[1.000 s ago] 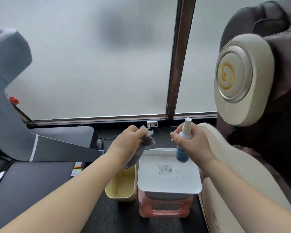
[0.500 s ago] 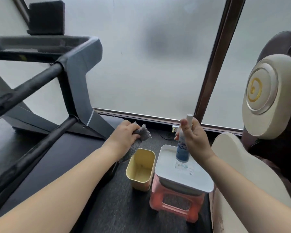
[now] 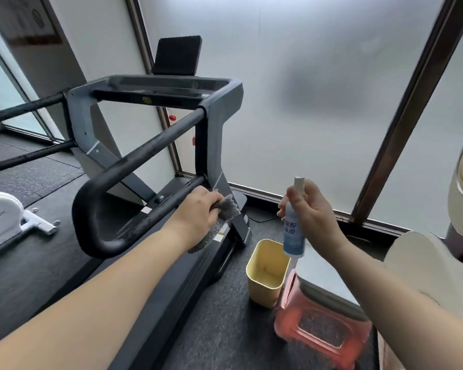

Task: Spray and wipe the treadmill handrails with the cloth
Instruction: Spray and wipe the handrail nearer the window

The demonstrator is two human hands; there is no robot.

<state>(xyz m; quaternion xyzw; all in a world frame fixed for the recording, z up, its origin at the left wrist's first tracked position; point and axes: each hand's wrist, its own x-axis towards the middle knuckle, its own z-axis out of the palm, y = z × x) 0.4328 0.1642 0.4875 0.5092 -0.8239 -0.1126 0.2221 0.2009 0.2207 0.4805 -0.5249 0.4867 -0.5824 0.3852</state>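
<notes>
The treadmill's near black handrail (image 3: 147,149) loops from the grey upright (image 3: 219,108) toward me and back along a lower bar (image 3: 171,202). My left hand (image 3: 195,214) grips a grey cloth (image 3: 226,209) beside the far end of that lower bar; whether the cloth touches it I cannot tell. My right hand (image 3: 314,212) holds a small blue-and-white spray bottle (image 3: 294,222) upright, to the right of the treadmill, above the yellow bin. A second handrail (image 3: 24,108) runs along the far left side.
A yellow bin (image 3: 267,273) stands on the dark floor beside the treadmill deck (image 3: 203,265). A pink stool (image 3: 321,332) with a white tray (image 3: 329,284) on it sits to its right. A cream massage chair (image 3: 422,260) fills the right edge. Frosted window panels are behind.
My view swung left and up, bringing the whole treadmill frame into sight. Both hands moved left with it; the left hand with the cloth now sits at the lower handrail bar.
</notes>
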